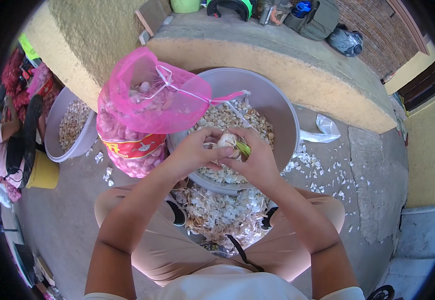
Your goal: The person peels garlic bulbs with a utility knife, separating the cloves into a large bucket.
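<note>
Both hands meet over a large grey tub (290, 107) that holds loose garlic cloves (260, 122). My left hand (195, 152) is closed around a whitish garlic bulb (226, 142), fingers and thumb on its left side. Against the bulb's right side, my right hand (257, 155) is closed on a small yellow-green piece (243, 148), which looks like a short handle; I cannot tell what it is. To the left of the tub stands a pink mesh sack (132, 125) full of garlic bulbs, its loose top and white string draping over the tub's rim.
Garlic skins (222, 215) are heaped between my feet, with more scraps (317, 170) on the floor at right. A second tub (52, 125) of cloves stands at left by a seated person (10, 135) and a yellow bucket (45, 172). Behind runs a concrete ledge (277, 55) with bags.
</note>
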Demonstrator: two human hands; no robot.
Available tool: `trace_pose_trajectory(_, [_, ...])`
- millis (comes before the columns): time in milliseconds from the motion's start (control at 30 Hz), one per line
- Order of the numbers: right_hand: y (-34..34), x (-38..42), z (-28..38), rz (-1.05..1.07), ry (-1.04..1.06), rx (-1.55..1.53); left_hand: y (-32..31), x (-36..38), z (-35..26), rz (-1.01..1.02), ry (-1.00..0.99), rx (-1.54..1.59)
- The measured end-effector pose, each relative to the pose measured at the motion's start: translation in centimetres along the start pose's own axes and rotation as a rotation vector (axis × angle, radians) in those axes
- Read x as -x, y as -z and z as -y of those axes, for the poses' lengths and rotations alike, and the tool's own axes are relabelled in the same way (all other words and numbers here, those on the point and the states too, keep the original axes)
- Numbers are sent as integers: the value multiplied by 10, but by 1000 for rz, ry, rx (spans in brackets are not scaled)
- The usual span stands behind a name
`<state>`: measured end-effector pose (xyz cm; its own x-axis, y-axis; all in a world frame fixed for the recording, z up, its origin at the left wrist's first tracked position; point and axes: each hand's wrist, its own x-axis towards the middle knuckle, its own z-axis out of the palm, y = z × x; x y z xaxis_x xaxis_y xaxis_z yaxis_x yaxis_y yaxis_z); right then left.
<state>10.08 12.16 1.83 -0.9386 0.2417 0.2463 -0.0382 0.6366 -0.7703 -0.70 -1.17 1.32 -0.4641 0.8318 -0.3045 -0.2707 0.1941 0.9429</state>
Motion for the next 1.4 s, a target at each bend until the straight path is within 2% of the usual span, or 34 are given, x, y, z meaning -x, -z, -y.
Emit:
trace_pose_trajectory(100, [1,-1,1,6,27,13,-1,1,-3,-9,-12,16])
trace_pose_trajectory(200, [-3,-2,-10,-37,-100,-168,1,-3,3,-31,-109,2])
trace_pose_trajectory(267, [2,-5,-7,27,-193,-237,0,-6,10,-64,-219,-2])
trace_pose_trajectory(300, [3,-6,-5,59,-240,-272,-1,-6,14,-113,-254,-70])
trace_pose_trajectory(367, [2,-5,-6,35,-172,-217,-4,-7,20,-211,-323,-206])
trace_pose_trajectory(467, [-1,-3,-9,25,-119,-92,-7,-2,11,-231,-385,-512])
trace_pose_trajectory(567, [-1,-2,-9,22,-79,-20,-13,2,5,-251,-383,-574])
trace_pose_trajectory(800, [0,-3,-9,97,-110,-61,-8,5,-3,-123,-305,-602])
trace_pose_trajectory(900, [-2,-4,-15,93,-22,-30,-5,6,-4,-79,-273,-677])
trace_pose_trajectory(967, [-1,-4,-12,126,-78,-98,-4,10,-10,-41,-245,-690])
trace_pose_trajectory(1067, [-1,-4,-10,145,-99,-157,-3,11,-5,-28,-347,-694])
trace_pose_trajectory(1200, [-7,-2,-16,74,-76,-328,-5,16,-13,9,-289,-580])
trace_pose_trajectory(1300, [-7,-4,-15,27,11,-324,-4,14,-9,5,-320,-561])
trace_pose_trajectory(1400, [-3,-4,-12,91,-36,-355,-4,11,-5,16,-354,-459])
